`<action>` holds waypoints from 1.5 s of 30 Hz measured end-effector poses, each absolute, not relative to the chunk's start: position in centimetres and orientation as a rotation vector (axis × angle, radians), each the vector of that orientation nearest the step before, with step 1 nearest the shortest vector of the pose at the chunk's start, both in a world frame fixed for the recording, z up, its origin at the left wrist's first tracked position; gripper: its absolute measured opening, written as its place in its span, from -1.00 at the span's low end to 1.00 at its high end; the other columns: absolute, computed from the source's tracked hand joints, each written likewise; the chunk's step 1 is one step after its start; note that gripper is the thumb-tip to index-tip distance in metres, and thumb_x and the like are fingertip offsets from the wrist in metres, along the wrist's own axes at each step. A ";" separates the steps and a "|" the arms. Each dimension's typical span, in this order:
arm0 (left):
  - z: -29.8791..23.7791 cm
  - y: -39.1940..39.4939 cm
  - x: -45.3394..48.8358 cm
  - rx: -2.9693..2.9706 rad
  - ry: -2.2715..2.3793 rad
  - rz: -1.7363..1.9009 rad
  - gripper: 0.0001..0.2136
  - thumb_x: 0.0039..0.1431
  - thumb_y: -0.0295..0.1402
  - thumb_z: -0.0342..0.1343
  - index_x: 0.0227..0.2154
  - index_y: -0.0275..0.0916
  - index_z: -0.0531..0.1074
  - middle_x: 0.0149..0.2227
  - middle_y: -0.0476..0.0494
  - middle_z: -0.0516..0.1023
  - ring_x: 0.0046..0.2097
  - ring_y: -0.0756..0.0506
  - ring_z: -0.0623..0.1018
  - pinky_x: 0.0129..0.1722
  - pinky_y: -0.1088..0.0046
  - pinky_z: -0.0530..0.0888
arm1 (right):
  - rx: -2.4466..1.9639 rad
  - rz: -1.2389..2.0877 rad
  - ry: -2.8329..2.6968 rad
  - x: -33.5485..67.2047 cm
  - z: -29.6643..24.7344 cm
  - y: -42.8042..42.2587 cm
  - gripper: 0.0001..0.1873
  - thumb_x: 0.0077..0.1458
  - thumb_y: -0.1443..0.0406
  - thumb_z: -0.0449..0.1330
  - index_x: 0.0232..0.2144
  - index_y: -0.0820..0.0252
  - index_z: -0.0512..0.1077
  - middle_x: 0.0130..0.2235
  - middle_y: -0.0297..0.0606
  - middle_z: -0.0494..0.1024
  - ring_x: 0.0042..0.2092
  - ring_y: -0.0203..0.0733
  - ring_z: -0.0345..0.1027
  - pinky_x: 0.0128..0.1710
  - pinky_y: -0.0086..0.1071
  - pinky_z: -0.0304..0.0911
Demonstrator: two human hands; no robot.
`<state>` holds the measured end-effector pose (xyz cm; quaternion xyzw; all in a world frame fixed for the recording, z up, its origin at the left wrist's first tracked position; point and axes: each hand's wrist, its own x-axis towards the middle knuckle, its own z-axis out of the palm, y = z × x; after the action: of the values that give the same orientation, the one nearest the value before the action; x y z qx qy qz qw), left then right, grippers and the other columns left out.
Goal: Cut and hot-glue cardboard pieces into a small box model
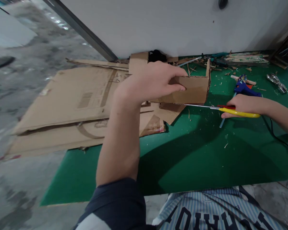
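My left hand (156, 80) grips a folded piece of cardboard (194, 91), thumb on its near face and the other fingers over its top edge. One end of the piece stands up as a flap at the right. In my right hand (242, 103) is a pair of scissors (240, 113) with yellow and red handles. The blades point left along the lower edge of the cardboard piece; their tips are hidden there, so I cannot tell whether they are cutting. Just behind my right hand lies a blue glue gun (246, 89), with a clear glue stick (222, 122) showing below the hand.
Large flattened cardboard boxes (69, 95) cover the left of the green table (182, 159) and overhang its edge. Scraps and a bundle of thin sticks (247, 58) lie along the white wall. A clear plastic-looking object (277, 82) and a black cable (276, 135) are at right.
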<state>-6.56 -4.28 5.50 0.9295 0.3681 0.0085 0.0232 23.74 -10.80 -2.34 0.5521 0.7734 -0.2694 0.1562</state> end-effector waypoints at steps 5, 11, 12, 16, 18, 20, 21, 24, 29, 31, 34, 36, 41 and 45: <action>5.5 -4.4 -6.4 2.836 1.164 0.044 -0.72 0.27 -0.16 -0.04 -0.22 -0.20 0.50 -0.38 -0.04 0.53 -0.27 -0.13 0.55 -0.12 0.34 0.45 | 1.616 -0.710 2.237 23.5 -2.5 -11.0 -0.21 0.06 -0.42 -0.03 -0.45 0.14 0.43 -0.53 -0.24 0.42 -0.51 -0.19 0.23 -0.46 -0.26 -0.01; 5.3 -4.2 -6.3 2.851 1.184 0.057 -0.76 0.27 -0.18 0.00 -0.23 -0.18 0.50 -0.32 -0.11 0.54 -0.24 -0.17 0.55 -0.12 0.28 0.46 | 1.612 -0.699 2.227 23.2 -2.3 -11.1 -0.23 0.06 -0.42 -0.01 -0.47 0.13 0.40 -0.52 -0.22 0.43 -0.51 -0.18 0.24 -0.46 -0.25 0.00; 5.3 -4.2 -6.4 2.850 1.182 0.065 -0.75 0.28 -0.18 -0.01 -0.22 -0.18 0.50 -0.31 -0.12 0.55 -0.25 -0.18 0.54 -0.12 0.27 0.45 | 1.606 -0.692 2.216 23.2 -2.2 -11.2 -0.23 0.06 -0.43 -0.01 -0.48 0.13 0.39 -0.52 -0.22 0.43 -0.52 -0.19 0.23 -0.46 -0.25 0.00; 5.4 -4.0 -6.8 2.841 1.193 0.088 -0.76 0.29 -0.17 -0.02 -0.21 -0.17 0.49 -0.30 -0.16 0.55 -0.26 -0.18 0.52 -0.18 0.27 0.41 | 1.554 -0.728 2.162 23.4 -1.4 -11.7 -0.20 0.08 -0.44 -0.10 -0.44 0.14 0.36 -0.46 -0.17 0.46 -0.50 -0.19 0.24 -0.47 -0.23 0.04; 5.5 -4.0 -7.0 2.819 1.233 0.099 -0.77 0.28 -0.15 -0.01 -0.23 -0.13 0.48 -0.31 -0.16 0.54 -0.27 -0.19 0.50 -0.21 0.27 0.38 | 1.551 -0.731 2.143 23.6 -1.1 -11.9 -0.18 0.08 -0.45 -0.12 -0.40 0.15 0.36 -0.41 -0.14 0.48 -0.47 -0.17 0.27 -0.45 -0.22 0.08; 5.6 -4.1 -7.1 2.788 1.261 0.109 -0.76 0.28 -0.13 -0.02 -0.24 -0.11 0.47 -0.33 -0.16 0.53 -0.28 -0.19 0.49 -0.21 0.26 0.36 | 1.558 -0.720 2.148 23.7 -0.9 -11.9 -0.18 0.09 -0.45 -0.12 -0.36 0.16 0.36 -0.38 -0.11 0.49 -0.44 -0.15 0.30 -0.42 -0.21 0.10; 5.6 -4.1 -7.0 2.786 1.258 0.114 -0.75 0.28 -0.12 -0.02 -0.24 -0.12 0.47 -0.34 -0.16 0.53 -0.29 -0.18 0.48 -0.22 0.26 0.36 | 1.553 -0.725 2.157 23.8 -0.9 -11.8 -0.18 0.10 -0.44 -0.13 -0.35 0.16 0.36 -0.37 -0.11 0.50 -0.43 -0.14 0.31 -0.41 -0.21 0.11; 5.8 -4.4 -6.8 2.822 1.244 0.128 -0.74 0.30 -0.12 -0.02 -0.22 -0.14 0.48 -0.34 -0.15 0.54 -0.30 -0.15 0.47 -0.24 0.28 0.35 | 1.528 -0.753 2.180 23.7 -1.0 -11.6 -0.19 0.14 -0.42 -0.15 -0.36 0.17 0.36 -0.40 -0.12 0.50 -0.44 -0.16 0.32 -0.42 -0.23 0.13; 5.7 -4.7 -6.4 2.819 1.223 0.148 -0.77 0.28 -0.16 0.04 -0.20 -0.15 0.51 -0.39 -0.13 0.51 -0.26 -0.22 0.56 -0.19 0.25 0.42 | 1.501 -0.700 2.224 23.2 -1.3 -11.1 -0.19 0.15 -0.41 -0.16 -0.42 0.18 0.37 -0.47 -0.14 0.48 -0.52 -0.21 0.28 -0.48 -0.25 0.12; 5.4 -4.5 -6.4 2.792 1.199 0.191 -0.76 0.27 -0.17 0.05 -0.21 -0.20 0.51 -0.42 -0.11 0.48 -0.28 -0.22 0.57 -0.15 0.23 0.44 | 1.516 -0.671 2.226 23.2 -1.5 -10.9 -0.19 0.13 -0.41 -0.14 -0.44 0.17 0.38 -0.47 -0.16 0.48 -0.53 -0.21 0.28 -0.49 -0.26 0.11; 4.9 -4.1 -6.7 2.762 1.096 0.335 -0.76 0.24 -0.14 0.08 -0.25 -0.20 0.50 -0.45 -0.06 0.44 -0.27 -0.20 0.57 -0.12 0.23 0.44 | 1.547 -0.631 2.246 23.4 -1.9 -10.6 -0.20 0.09 -0.42 -0.09 -0.46 0.15 0.40 -0.47 -0.16 0.47 -0.53 -0.20 0.26 -0.49 -0.25 0.08; 4.7 -3.9 -6.8 2.761 1.055 0.387 -0.78 0.22 -0.12 0.10 -0.30 -0.17 0.48 -0.48 -0.03 0.40 -0.30 -0.18 0.55 -0.13 0.25 0.44 | 1.561 -0.629 2.252 23.5 -2.1 -10.6 -0.21 0.08 -0.42 -0.07 -0.47 0.15 0.40 -0.48 -0.16 0.47 -0.53 -0.19 0.26 -0.50 -0.25 0.04; 4.6 -3.7 -7.0 2.639 1.051 0.410 -0.82 0.15 -0.17 0.20 -0.38 -0.17 0.46 -0.54 -0.03 0.34 -0.28 -0.22 0.54 -0.09 0.21 0.43 | 1.554 -0.601 2.265 23.6 -2.4 -10.6 -0.22 0.11 -0.41 -0.08 -0.44 0.14 0.41 -0.47 -0.16 0.49 -0.51 -0.15 0.29 -0.48 -0.24 0.04; 4.3 -3.4 -7.0 2.635 0.996 0.468 -0.83 0.16 -0.18 0.21 -0.36 -0.18 0.49 -0.54 -0.03 0.35 -0.26 -0.24 0.55 -0.02 0.15 0.45 | 1.540 -0.608 2.272 23.6 -2.5 -10.5 -0.22 0.11 -0.40 -0.09 -0.43 0.14 0.41 -0.47 -0.16 0.48 -0.50 -0.15 0.29 -0.47 -0.24 0.06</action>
<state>-6.97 -3.42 4.34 0.9133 0.3454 0.1622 0.1424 23.64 -10.45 -2.51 0.5404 0.7972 -0.2132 0.1642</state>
